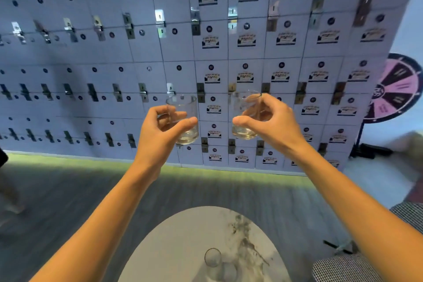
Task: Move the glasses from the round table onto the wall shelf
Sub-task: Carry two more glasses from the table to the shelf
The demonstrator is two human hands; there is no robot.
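Clear glass is smooth. The left hand (163, 126) wraps one tumbler (184, 119); the right hand (265, 119) pinches a second tumbler (246, 114), tilted, near its rim. Both hang above the round table (183, 236); a third glass (212, 257) remains at 6 o'clock. Risks: slip or spill. No shelf is visible.

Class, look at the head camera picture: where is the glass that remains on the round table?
The remaining glass stands low in the head view, near the middle, on the round marble table, below and between the two raised arms.
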